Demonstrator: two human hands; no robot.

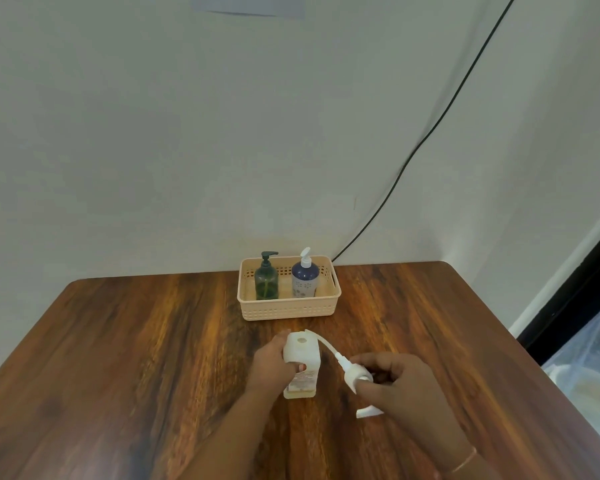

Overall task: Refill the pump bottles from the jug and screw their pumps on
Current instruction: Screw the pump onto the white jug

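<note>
Left hand grip clamped on my square white bottle, upright on the woodgrain counter; right hand pinches the pump, tube slanting up-left toward the bottle mouth.

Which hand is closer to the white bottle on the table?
Left. The left hand is wrapped around the white bottle, touching it. The right hand is off to its right, holding the pump.
</note>
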